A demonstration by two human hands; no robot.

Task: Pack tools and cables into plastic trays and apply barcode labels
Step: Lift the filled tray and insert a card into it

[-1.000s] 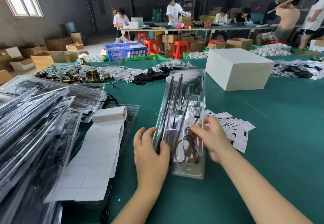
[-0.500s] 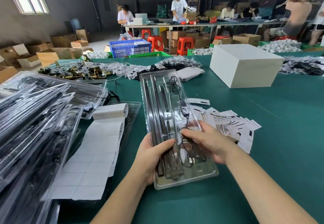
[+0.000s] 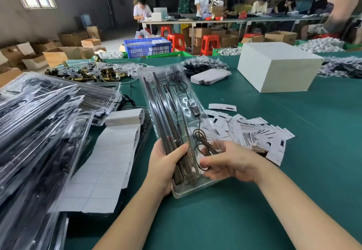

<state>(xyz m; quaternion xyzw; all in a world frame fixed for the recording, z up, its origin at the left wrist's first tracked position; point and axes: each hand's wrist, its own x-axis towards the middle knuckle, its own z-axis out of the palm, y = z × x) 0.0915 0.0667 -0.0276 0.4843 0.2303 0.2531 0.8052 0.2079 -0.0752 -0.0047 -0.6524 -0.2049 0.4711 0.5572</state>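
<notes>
A long clear plastic tray (image 3: pixel 156 85) holds dark metal rods (image 3: pixel 166 124) and a coiled dark cable (image 3: pixel 201 136). It is tilted up off the green table, far end leaning left. My left hand (image 3: pixel 166 167) grips its near left side, thumb across the rods. My right hand (image 3: pixel 231 161) holds the near right edge, fingers curled under the cable loop. A strip of white label backing (image 3: pixel 105 163) lies to the left. Loose barcode labels (image 3: pixel 260 134) are scattered on the right.
A tall stack of packed clear trays (image 3: pixel 39 132) fills the left. A white box (image 3: pixel 278 65) stands at the back right, flat cartons (image 3: pixel 211 75) and bagged cables (image 3: pixel 205 64) behind the tray, brass clips (image 3: pixel 84 73) at back left. People work at far tables.
The tray has been lifted and turned anticlockwise, its far end swinging left. Both hands slid to its near end, the left thumb now over the rods.
</notes>
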